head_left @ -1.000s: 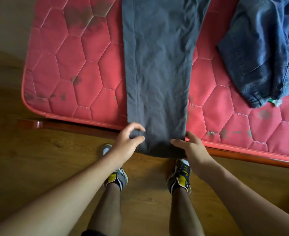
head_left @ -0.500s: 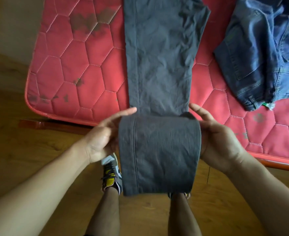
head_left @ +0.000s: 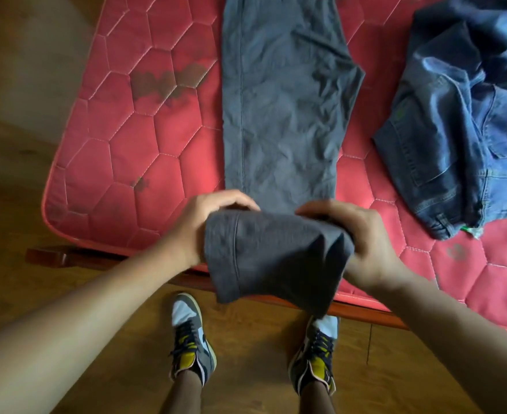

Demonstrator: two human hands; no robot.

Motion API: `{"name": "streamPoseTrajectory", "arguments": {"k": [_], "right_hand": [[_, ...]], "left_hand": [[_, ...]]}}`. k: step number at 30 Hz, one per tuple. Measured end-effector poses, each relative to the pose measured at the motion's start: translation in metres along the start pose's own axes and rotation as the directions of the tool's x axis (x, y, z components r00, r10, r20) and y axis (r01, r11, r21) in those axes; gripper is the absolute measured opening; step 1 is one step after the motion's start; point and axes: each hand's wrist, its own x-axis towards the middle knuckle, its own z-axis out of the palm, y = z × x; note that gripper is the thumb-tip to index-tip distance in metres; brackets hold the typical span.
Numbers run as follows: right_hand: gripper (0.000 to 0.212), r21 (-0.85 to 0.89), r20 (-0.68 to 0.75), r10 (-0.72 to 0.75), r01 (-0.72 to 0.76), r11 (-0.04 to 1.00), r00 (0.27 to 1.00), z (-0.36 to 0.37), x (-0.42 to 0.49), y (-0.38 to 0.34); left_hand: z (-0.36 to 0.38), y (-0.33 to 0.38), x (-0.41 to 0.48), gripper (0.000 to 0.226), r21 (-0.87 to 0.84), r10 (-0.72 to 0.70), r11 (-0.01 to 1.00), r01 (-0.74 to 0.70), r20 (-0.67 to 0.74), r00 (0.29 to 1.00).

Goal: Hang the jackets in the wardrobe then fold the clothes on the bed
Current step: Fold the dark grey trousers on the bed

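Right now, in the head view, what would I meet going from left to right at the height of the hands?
The left hand → grey trousers, folded end held → right hand → blue jeans, all above the red mattress.

Lifted off red quilted mattress (head_left: 111, 162) edge and doubled forward: leg end of dark grey cotton trousers (head_left: 279, 144). Now gripped over the fold by left hand (head_left: 201, 225) and right hand (head_left: 365, 243).

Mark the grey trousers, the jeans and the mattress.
grey trousers (head_left: 282, 115), head view, on the flat leg part lying on the bed
jeans (head_left: 455, 144), head view, on the crumpled middle
mattress (head_left: 111, 144), head view, on bare red quilting left of the trousers
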Motion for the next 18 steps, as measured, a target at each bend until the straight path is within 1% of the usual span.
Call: {"name": "streamPoseTrajectory", "arguments": {"k": [1,2,3,4,5,6,7,8,9,10,11,12,13,14,15,16,18], "right_hand": [[0.016,0.181,-0.030,0.125,-0.118,0.976,0.992,-0.005,0.021,-0.005],[0.015,0.375,-0.047,0.269,-0.233,0.897,0.962,-0.010,0.046,-0.003],[0.017,0.528,-0.047,0.435,-0.348,0.775,0.899,-0.015,0.070,0.005],[0.015,0.632,-0.001,0.583,-0.451,0.630,0.813,-0.021,0.092,0.017],[0.012,0.688,0.079,0.677,-0.532,0.494,0.731,-0.024,0.108,0.029],[0.020,0.675,0.178,0.736,-0.625,0.392,0.654,-0.024,0.116,0.044],[0.028,0.627,0.266,0.773,-0.713,0.315,0.576,-0.020,0.117,0.059],[0.028,0.582,0.317,0.794,-0.767,0.269,0.519,-0.013,0.110,0.071],[0.025,0.556,0.352,0.803,-0.797,0.234,0.481,-0.004,0.098,0.080],[0.024,0.560,0.379,0.803,-0.805,0.196,0.460,0.003,0.086,0.084],[0.026,0.577,0.391,0.802,-0.799,0.169,0.452,0.011,0.073,0.084],[0.028,0.594,0.381,0.804,-0.787,0.165,0.456,0.017,0.061,0.085],[0.027,0.611,0.360,0.806,-0.772,0.177,0.470,0.021,0.049,0.084],[0.020,0.618,0.322,0.813,-0.759,0.207,0.484,0.024,0.040,0.083],[0.010,0.616,0.284,0.819,-0.750,0.242,0.498,0.027,0.032,0.084],[0.005,0.606,0.248,0.822,-0.744,0.281,0.512,0.029,0.026,0.083],[0.012,0.593,0.198,0.806,-0.723,0.355,0.558,0.034,0.018,0.083]], "left_hand": [[-0.008,-0.003,0.022,0.015,-0.177,-0.143,0.975,0.136,-0.023,0.990],[-0.015,-0.012,0.043,0.015,-0.327,-0.305,0.903,0.280,-0.029,0.952],[-0.024,-0.024,0.064,0.020,-0.420,-0.455,0.815,0.400,-0.036,0.890],[-0.032,-0.033,0.078,0.036,-0.424,-0.549,0.759,0.494,-0.009,0.836],[-0.034,-0.048,0.091,0.051,-0.415,-0.620,0.706,0.575,0.031,0.784],[-0.029,-0.053,0.090,0.053,-0.417,-0.671,0.648,0.638,0.083,0.737],[-0.020,-0.057,0.085,0.044,-0.427,-0.711,0.580,0.693,0.149,0.687],[-0.013,-0.064,0.078,0.036,-0.442,-0.728,0.539,0.717,0.183,0.660],[-0.006,-0.069,0.071,0.039,-0.439,-0.753,0.503,0.744,0.201,0.627],[0.002,-0.063,0.059,0.055,-0.444,-0.754,0.480,0.756,0.231,0.615],[0.002,-0.074,0.050,0.071,-0.472,-0.752,0.465,0.749,0.235,0.616],[0.008,-0.074,0.041,0.067,-0.502,-0.743,0.452,0.738,0.245,0.622],[0.012,-0.074,0.033,0.044,-0.521,-0.742,0.449,0.726,0.236,0.628],[0.016,-0.075,0.025,0.023,-0.516,-0.742,0.465,0.719,0.217,0.635],[0.021,-0.077,0.017,0.017,-0.521,-0.737,0.472,0.711,0.209,0.642],[0.027,-0.075,0.011,0.020,-0.537,-0.728,0.485,0.691,0.189,0.659],[0.032,-0.075,0.002,0.025,-0.585,-0.705,0.506,0.634,0.142,0.695]]}}
